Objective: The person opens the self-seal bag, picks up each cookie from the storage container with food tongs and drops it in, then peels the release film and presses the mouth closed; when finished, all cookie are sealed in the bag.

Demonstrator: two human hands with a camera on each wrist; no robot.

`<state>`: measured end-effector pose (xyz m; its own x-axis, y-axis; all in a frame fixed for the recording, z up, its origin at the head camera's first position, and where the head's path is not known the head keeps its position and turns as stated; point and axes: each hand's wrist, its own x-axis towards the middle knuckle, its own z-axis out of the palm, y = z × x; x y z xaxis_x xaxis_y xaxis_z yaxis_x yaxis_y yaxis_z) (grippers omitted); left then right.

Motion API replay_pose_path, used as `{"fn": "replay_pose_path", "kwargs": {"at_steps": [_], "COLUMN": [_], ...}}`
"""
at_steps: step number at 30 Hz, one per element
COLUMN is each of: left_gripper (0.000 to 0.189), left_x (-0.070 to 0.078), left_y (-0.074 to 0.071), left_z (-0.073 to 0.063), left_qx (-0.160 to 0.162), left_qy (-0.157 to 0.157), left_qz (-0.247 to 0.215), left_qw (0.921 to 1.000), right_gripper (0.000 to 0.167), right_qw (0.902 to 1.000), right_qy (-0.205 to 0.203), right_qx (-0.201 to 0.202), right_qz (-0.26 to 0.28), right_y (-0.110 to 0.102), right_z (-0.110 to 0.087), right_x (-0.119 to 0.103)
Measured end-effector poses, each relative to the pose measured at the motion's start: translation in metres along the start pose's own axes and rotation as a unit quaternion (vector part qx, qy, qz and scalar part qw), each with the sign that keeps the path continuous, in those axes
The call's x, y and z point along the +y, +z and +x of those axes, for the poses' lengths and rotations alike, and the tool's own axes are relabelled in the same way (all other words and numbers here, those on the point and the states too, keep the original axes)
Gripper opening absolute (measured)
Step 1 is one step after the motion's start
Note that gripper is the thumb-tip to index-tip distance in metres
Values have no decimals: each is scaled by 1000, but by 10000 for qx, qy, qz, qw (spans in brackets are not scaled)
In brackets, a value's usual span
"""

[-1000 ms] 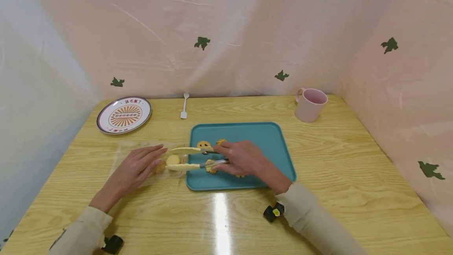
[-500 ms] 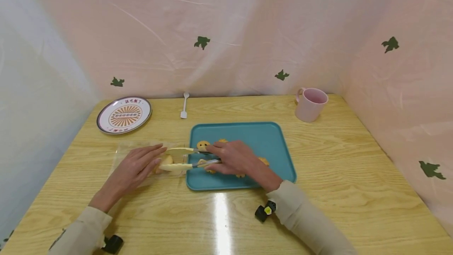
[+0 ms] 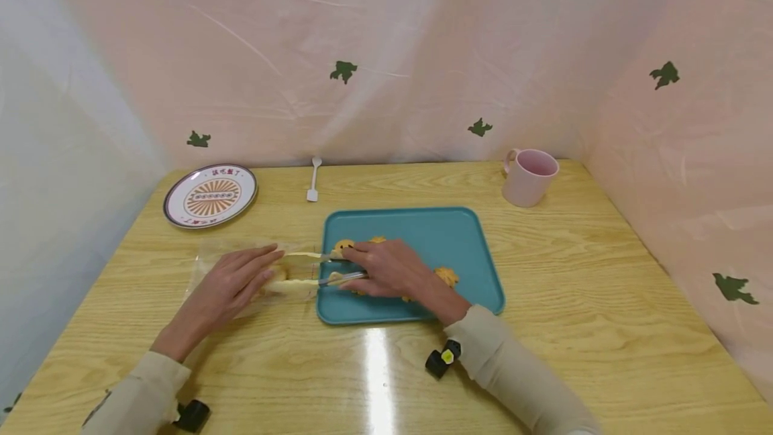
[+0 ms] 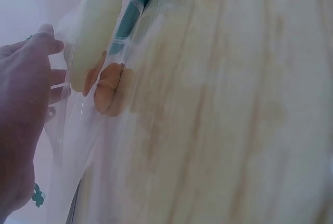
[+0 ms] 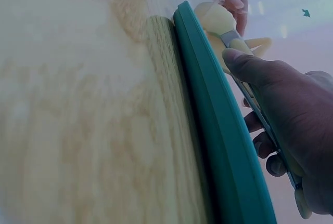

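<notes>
Tongs (image 3: 304,283), tips inside clear bag (image 3: 208,259), left of frame centre.
Plate (image 3: 210,197): left of frame, on the desk (image 3: 580,274). Left-hand grip (image 3: 232,280): fingers extended, touching the bag. Biscuits (image 4: 109,89): in the bag, just beside the tips. Blue tray (image 3: 435,225): frame centre, carrying cookies (image 3: 447,276). Right-hand grip (image 3: 391,268): over the tray, holding the tongs. Pink mug (image 3: 524,190): right of frame.

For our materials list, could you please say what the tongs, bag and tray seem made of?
Tongs: arms apparently polished metal, given their silvery glint; yellow tips perhaps silicone or plastic, being matte and pale. Bag: likely thin, glossy plastic film, as cookies show through it. Tray: probably smooth plastic, maybe coated metal: evenly teal, rounded corners.
</notes>
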<state>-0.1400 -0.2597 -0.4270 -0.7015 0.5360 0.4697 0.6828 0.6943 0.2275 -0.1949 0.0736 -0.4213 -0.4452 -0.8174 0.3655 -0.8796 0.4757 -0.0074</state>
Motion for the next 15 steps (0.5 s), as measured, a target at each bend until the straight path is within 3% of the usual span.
{"fn": "replay_pose_path", "kwargs": {"at_steps": [15], "left_gripper": [40], "left_x": [1], "left_y": [0], "left_z": [0], "left_qx": [-61], "left_qy": [-42], "left_qz": [39], "left_qw": [10000], "right_gripper": [51], "right_qw": [9996], "right_qy": [148], "right_qx": [-229], "right_qz": [-26], "right_y": [-1], "right_z": [7], "right_x": [-5]}}
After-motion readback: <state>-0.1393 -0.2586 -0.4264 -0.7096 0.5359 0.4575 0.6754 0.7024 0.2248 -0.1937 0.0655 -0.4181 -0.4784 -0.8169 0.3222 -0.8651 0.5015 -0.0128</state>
